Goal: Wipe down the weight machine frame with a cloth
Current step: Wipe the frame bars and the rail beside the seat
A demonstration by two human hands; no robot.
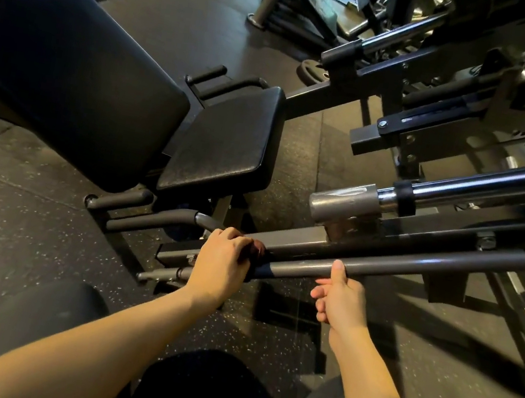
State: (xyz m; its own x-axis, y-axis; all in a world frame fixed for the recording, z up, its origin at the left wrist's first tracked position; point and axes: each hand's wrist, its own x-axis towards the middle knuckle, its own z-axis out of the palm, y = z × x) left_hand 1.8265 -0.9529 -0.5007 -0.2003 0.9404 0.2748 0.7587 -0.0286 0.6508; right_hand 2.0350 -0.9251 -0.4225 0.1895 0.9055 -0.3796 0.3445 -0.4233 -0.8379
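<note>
We see the left hand [221,261] curled over a dark, reddish-brown cloth [256,250], its grip clamped on the cloth and pressing it against the near end of a long grey bar [383,259] of the weight machine frame. Only a small fold of the cloth shows past the fingers, right at the knuckles, where the bar's grey paint gives way to a darker band.

Just to the right of that grip, the right hand [340,297] sits at the same bar. Its thumb stands up against the bar's near side while the fingers curl loosely below (they hold nothing that we can make out), so this grip is relaxed rather than clamped.

Beyond both hands, a second grey frame rail [292,240] runs parallel and just behind the bar. Farther off and to the right, a chrome tube [485,189] ends in a dull grey sleeve [344,200]. Up and to the left of the left hand's grip lies a black padded seat [226,137], with a larger black back pad [66,75] beside it and dark handles [146,217] underneath. Speckled black rubber floor [23,228] spreads beneath everything, and both bare forearms reach in from the lower edge.
</note>
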